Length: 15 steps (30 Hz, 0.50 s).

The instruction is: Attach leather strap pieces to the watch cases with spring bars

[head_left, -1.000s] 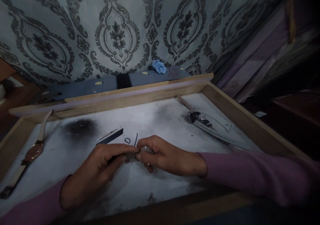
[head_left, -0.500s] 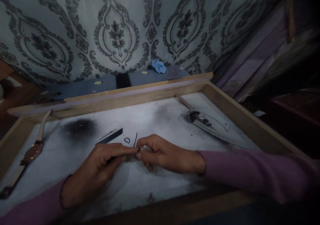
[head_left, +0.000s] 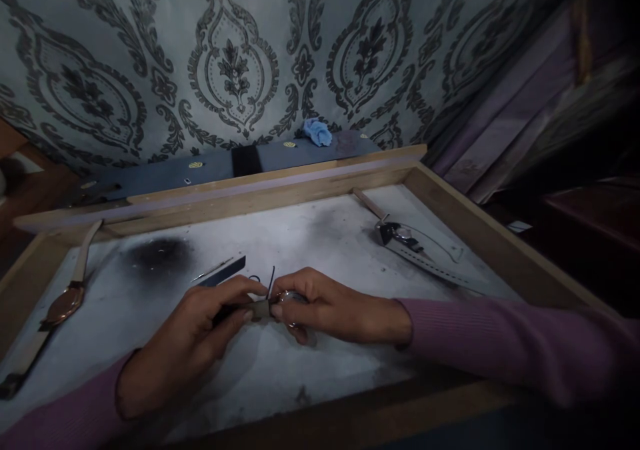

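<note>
My right hand (head_left: 320, 310) is closed around a round, shiny watch (head_left: 293, 297), its fingers and thumb on the case. A grey-brown strap (head_left: 260, 309) runs from the watch's left side towards my left hand (head_left: 200, 333). The left thumb and fingers pinch this strap, while the left index finger is lifted a little above it. Fingers cover part of the case. Just behind the left hand lies a flat, dark-blue piece with a pale, thin top edge (head_left: 220, 271).
A copper-coloured watch (head_left: 65, 303) with a pale strap lies at the left of the wood-framed tray (head_left: 280, 182). Another watch (head_left: 403, 235) lies at the right, among straps and a thin looped cord. Behind the tray, a crumpled blue cloth (head_left: 317, 132) rests on a dark-blue surface.
My left index finger has drawn back and up from the watch's edge, so more of the strap shows. The right hand and watch stay nearly still.
</note>
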Each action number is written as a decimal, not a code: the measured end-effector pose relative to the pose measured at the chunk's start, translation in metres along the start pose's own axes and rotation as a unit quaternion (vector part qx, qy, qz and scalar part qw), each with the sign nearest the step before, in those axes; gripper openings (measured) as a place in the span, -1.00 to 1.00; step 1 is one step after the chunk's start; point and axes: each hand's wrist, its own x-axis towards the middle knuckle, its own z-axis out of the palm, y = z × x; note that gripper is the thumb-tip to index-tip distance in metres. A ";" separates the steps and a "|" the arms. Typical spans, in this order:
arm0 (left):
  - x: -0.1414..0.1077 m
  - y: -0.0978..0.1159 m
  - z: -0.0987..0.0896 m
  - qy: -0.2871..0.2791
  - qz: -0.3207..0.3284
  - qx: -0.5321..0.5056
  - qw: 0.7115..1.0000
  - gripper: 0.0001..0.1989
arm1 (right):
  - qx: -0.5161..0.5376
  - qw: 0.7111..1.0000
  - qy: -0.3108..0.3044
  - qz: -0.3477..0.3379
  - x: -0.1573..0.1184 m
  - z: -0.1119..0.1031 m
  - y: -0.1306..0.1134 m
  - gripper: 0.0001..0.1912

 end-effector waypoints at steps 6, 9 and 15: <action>0.002 0.003 -0.002 -0.020 -0.019 -0.018 0.999 -0.75 | 0.000 1.000 -0.004 0.005 0.001 -0.001 0.001 -0.82; 0.002 0.000 -0.001 -0.013 -0.017 -0.015 1.000 -0.74 | -0.004 1.000 -0.003 0.003 0.000 -0.001 0.001 -0.80; -0.001 -0.006 0.001 0.014 0.007 0.006 1.000 -0.70 | -0.008 1.000 -0.005 -0.003 0.000 -0.002 -0.001 -0.79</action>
